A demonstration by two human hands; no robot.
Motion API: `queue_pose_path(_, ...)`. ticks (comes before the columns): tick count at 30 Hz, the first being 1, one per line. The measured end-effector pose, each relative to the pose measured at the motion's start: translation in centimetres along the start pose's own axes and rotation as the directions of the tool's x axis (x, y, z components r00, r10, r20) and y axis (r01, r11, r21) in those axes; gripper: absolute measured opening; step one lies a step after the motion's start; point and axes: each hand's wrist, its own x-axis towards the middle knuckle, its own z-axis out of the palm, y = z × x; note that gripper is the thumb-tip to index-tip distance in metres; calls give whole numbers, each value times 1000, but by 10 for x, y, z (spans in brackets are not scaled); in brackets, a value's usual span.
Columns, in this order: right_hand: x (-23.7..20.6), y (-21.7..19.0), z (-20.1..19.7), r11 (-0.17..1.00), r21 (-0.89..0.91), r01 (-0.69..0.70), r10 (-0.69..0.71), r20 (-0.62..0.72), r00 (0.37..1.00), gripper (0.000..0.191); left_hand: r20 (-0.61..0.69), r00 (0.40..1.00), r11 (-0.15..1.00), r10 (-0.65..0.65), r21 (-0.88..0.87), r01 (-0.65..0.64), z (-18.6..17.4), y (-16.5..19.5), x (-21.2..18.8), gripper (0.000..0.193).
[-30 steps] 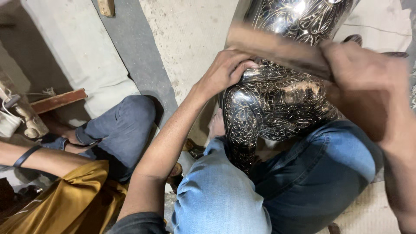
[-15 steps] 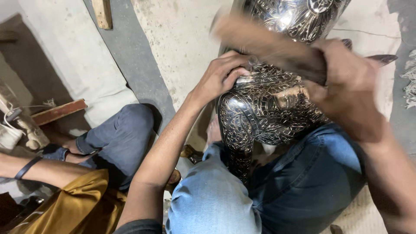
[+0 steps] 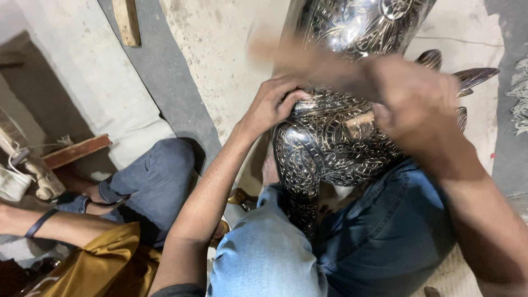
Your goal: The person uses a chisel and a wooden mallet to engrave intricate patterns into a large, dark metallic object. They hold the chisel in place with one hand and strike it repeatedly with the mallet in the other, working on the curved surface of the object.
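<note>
Head view: engraved metal vase point(image 3: 341, 143) lengthwise away across the lap, left hand point(image 3: 272, 104) gripping it, right hand point(image 3: 418, 102) around a blurred wooden stick point(image 3: 308, 58)

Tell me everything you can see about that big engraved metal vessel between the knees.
The metal vessel is large, dark and shiny, covered in fine silvery engraved floral and line patterns. It has a bulging body and a narrower section running down between the jeans-clad knees, and it extends past the picture's top edge. It lies tilted across the lap. The left hand presses on its shoulder; the right hand, blurred, holds a wooden tool just above it.
</note>
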Motion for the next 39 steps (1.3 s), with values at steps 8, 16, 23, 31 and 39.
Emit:
queue_pose_path(8, 3, 9, 23, 998, 60, -9, 8, 26, 1000, 37, -19, 1000, 1000, 17, 6, -16, 2, -4, -2, 21)
queue_pose_path(16, -3, 0, 21, 996, -89, 1, 1, 24, 1000, 45, -1, 999, 999, -42, -3, 42, 1, -7, -6, 18)
queue_pose_path(23, -2, 5, 30, 1000, 20, 24, -23, -45, 999, 35, -83, 995, 996, -52, -74, 46, 4, -2, -4, 21)
queue_pose_path(31, 20, -1, 9, 999, 8, 49, -49, -53, 997, 32, -78, 989, 983, -129, -139, 117, -1, 10, 0, 24)
queue_pose_path(39, 15, 18, 24, 996, 54, 74, -74, 4, 997, 83, -90, 989, 986, -117, -128, 105, -2, 12, -1, 19)
